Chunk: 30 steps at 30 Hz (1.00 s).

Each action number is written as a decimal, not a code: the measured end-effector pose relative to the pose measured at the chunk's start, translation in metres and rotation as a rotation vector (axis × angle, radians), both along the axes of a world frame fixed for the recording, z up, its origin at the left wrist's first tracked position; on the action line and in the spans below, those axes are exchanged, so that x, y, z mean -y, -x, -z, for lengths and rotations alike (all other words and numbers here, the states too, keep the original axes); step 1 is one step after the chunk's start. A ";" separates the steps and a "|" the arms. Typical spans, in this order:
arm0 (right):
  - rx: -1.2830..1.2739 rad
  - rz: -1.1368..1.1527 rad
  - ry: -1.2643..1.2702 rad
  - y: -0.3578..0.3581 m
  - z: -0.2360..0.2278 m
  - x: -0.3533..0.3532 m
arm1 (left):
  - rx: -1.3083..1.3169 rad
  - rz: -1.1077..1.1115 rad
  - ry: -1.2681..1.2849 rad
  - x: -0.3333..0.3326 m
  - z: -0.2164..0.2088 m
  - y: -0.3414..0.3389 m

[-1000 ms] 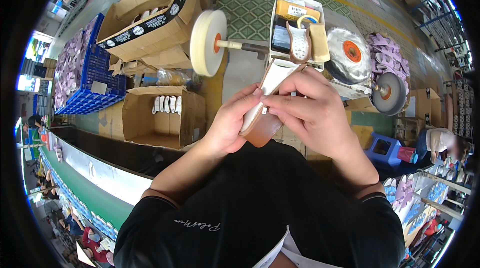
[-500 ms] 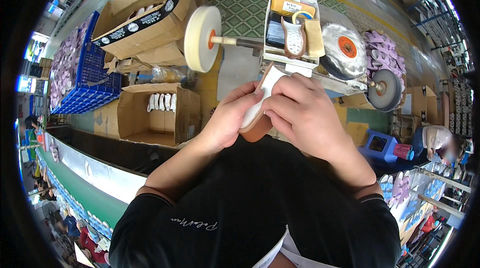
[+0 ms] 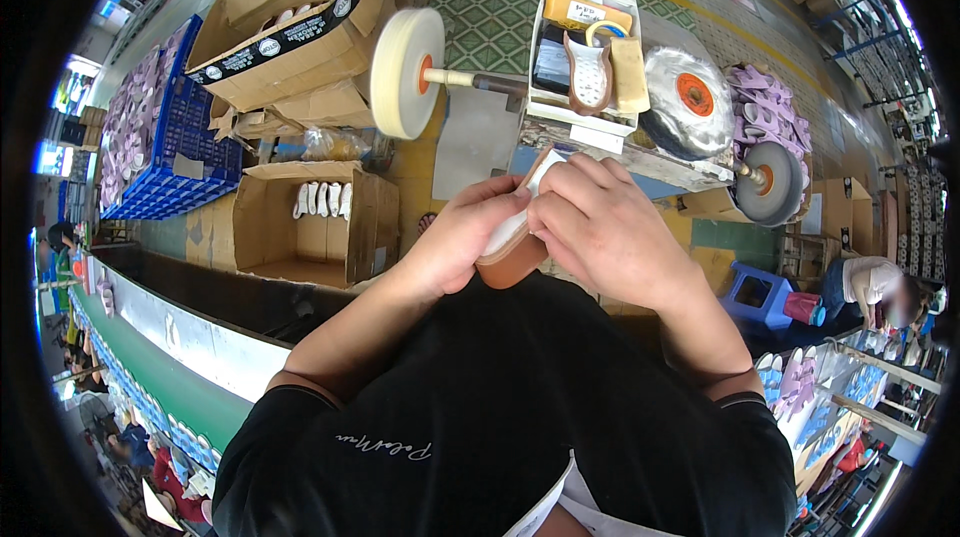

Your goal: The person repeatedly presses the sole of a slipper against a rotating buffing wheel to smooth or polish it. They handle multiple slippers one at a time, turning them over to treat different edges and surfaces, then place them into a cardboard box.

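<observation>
Between both hands, in front of my chest, is a shoe sole (image 3: 513,262) with a brown side and a white inner face. My left hand (image 3: 468,232) is closed on its left edge, the thumb lying along the white face. My right hand (image 3: 602,222) is bent over the right side, fingertips pressed to the sole and covering much of it. A similar brown-and-white sole (image 3: 591,77) lies in a white box (image 3: 605,125) beyond my hands, beside a tan block (image 3: 629,75) and an orange-yellow box (image 3: 585,11).
A cream buffing wheel (image 3: 407,74) on a shaft stands ahead left; a silver wheel (image 3: 665,102) and a grey wheel (image 3: 770,185) are right. Cardboard boxes (image 3: 290,227) and a blue crate (image 3: 180,152) of purple shoes stand left. A green conveyor (image 3: 170,367) runs lower left.
The sole's far end has dropped slightly toward me, and my left hand has tilted with it. Both hands keep hold of the sole.
</observation>
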State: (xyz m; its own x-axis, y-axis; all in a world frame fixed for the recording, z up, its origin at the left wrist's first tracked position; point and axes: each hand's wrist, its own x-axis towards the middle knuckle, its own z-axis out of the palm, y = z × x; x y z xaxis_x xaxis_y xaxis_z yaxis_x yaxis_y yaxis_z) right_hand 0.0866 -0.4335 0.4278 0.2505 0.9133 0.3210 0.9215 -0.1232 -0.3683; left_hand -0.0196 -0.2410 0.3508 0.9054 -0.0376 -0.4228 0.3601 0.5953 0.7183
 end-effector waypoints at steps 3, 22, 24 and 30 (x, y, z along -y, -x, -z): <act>-0.028 0.002 -0.023 -0.002 0.003 0.003 | -0.058 -0.016 0.036 0.000 -0.001 -0.001; -0.372 -0.266 0.293 -0.026 0.003 0.003 | -0.111 0.203 -0.379 0.005 -0.004 -0.009; -0.385 -0.261 0.313 -0.027 0.008 0.001 | -0.112 0.196 -0.389 0.004 -0.001 -0.008; -0.410 -0.268 0.381 -0.029 0.013 -0.006 | -0.118 0.202 -0.393 0.004 0.008 -0.012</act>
State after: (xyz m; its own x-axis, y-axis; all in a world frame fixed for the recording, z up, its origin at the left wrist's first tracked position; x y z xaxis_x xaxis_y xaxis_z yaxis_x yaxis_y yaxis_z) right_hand 0.1154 -0.4272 0.4149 0.0301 0.9931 -0.1136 0.7314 -0.0994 -0.6746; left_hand -0.0081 -0.2447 0.3432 0.8413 -0.0248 -0.5400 0.5339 0.1950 0.8227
